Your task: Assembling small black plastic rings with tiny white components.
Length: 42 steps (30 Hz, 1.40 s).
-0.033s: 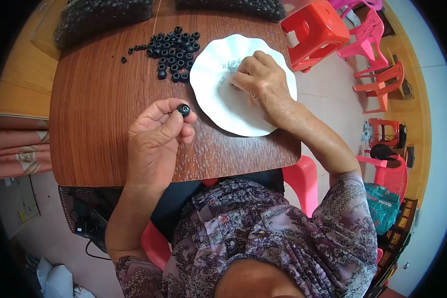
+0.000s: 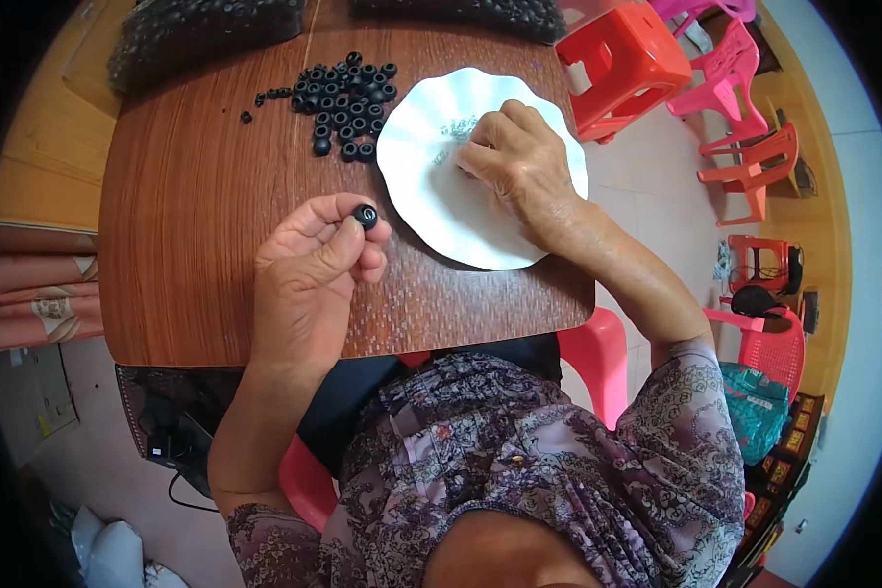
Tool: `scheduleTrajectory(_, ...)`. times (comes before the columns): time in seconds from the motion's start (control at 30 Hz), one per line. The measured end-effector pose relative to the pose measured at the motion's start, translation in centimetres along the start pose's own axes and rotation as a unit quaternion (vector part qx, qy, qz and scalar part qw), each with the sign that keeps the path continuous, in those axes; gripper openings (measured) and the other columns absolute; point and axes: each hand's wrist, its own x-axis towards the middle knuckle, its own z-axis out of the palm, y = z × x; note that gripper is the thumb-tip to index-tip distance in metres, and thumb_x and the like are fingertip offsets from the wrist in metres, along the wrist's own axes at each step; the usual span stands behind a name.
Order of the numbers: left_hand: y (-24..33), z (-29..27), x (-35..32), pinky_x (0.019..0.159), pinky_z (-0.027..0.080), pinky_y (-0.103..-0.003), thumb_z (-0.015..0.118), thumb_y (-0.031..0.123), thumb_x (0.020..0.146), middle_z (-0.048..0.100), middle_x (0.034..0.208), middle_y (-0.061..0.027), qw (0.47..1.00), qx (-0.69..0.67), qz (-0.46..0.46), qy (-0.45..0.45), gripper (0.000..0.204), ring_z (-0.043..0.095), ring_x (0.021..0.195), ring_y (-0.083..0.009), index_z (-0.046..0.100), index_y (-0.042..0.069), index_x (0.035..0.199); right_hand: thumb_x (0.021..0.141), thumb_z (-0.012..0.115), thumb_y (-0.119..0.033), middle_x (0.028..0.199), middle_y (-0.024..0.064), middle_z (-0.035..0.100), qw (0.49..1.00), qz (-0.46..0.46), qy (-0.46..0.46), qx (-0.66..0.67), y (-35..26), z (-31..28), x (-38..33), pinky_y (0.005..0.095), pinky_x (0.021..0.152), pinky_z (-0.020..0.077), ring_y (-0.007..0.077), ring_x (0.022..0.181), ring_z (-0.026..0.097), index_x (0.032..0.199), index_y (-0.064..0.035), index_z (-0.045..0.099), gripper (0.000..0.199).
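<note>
Between thumb and forefinger, my left hand (image 2: 309, 265) pinches a small round black bead-like part (image 2: 366, 217) with a ring-shaped opening facing up. It is held over the table, left of a white scallop-edged plate (image 2: 426, 220). My right hand (image 2: 519, 157) is above the plate with its fingers bent together, pointing down into it. Whatever its fingertips may hold is hidden behind the knuckles. Next to them on the plate shows a greenish speckled patch (image 2: 458, 127), either tiny pieces or a printed pattern; I cannot tell which. Beyond my left hand lies a pile of similar black parts (image 2: 341, 103).
Several smaller black bits (image 2: 274, 94) trail left of the pile on the brown wooden table (image 2: 186, 235). Two clear bags of black parts (image 2: 206, 39) lie at the far edge. A red stool (image 2: 627, 69) stands beyond the right corner, with pink and red chairs (image 2: 730, 73) farther right.
</note>
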Motion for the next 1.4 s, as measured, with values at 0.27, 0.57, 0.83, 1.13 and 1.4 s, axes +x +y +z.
scheduleTrajectory(0.27, -0.3, 0.5, 0.2, 0.07, 0.047, -0.022, 0.058, 0.005, 0.089, 0.062, 0.093, -0.0108, 0.999, -0.016, -0.025, -0.014, 0.021, 0.058, 0.074, -0.0118, 0.055, -0.003, 0.108, 0.064, 0.069, 0.004, 0.076, 0.0097, 0.059, 0.99, 0.052, 0.038, 0.123, -2.2, -2.5, 1.1, 0.0336, 0.064, 0.0455, 0.0229, 0.073, 0.056, 0.081, -0.0035, 0.063, 0.019)
scheduleTrajectory(0.57, -0.8, 1.7, 0.0, 0.068, 0.046, -0.022, 0.058, 0.005, 0.089, 0.063, 0.092, -0.0131, 0.999, -0.029, -0.025, -0.023, 0.022, 0.058, 0.073, -0.0124, 0.054, -0.005, 0.109, 0.072, 0.07, 0.003, 0.078, 0.0045, 0.063, 0.874, 0.124, 0.085, 0.462, -4.7, -3.9, 2.3, 0.0278, 0.065, 0.0479, 0.0149, 0.072, 0.058, 0.085, -0.0033, 0.068, 0.015)
scheduleTrajectory(0.83, -0.8, 2.3, 0.0, 0.067, 0.046, -0.023, 0.057, 0.003, 0.089, 0.063, 0.09, -0.0128, 0.999, -0.038, -0.021, -0.019, 0.021, 0.058, 0.074, -0.0131, 0.054, -0.006, 0.108, 0.072, 0.072, 0.002, 0.078, 0.0056, 0.062, 0.85, 0.168, 0.09, 0.491, -5.3, -4.1, 1.9, 0.0244, 0.063, 0.0485, 0.0135, 0.074, 0.06, 0.085, -0.0009, 0.066, 0.015)
scheduleTrajectory(1.13, -1.0, 2.6, 0.2, 0.065, 0.045, -0.023, 0.058, 0.003, 0.088, 0.063, 0.089, -0.0132, 0.998, -0.044, -0.037, -0.02, 0.02, 0.057, 0.072, -0.0134, 0.054, -0.006, 0.106, 0.07, 0.072, 0.004, 0.081, 0.0058, 0.063, 0.865, 0.131, 0.086, 0.477, -4.6, -3.9, 1.7, 0.0237, 0.064, 0.0492, 0.0126, 0.072, 0.06, 0.085, -0.0007, 0.067, 0.017)
scheduleTrajectory(1.4, -1.3, 3.1, 0.5, 0.066, 0.046, -0.024, 0.058, 0.003, 0.088, 0.063, 0.088, -0.0137, 0.998, -0.038, -0.041, 0.001, 0.02, 0.057, 0.072, -0.0135, 0.054, -0.006, 0.105, 0.071, 0.07, 0.006, 0.082, 0.0047, 0.063, 0.818, 0.201, 0.069, 0.534, -4.8, -3.8, 1.2, 0.0228, 0.064, 0.0475, 0.0099, 0.071, 0.058, 0.086, -0.0016, 0.068, 0.017)
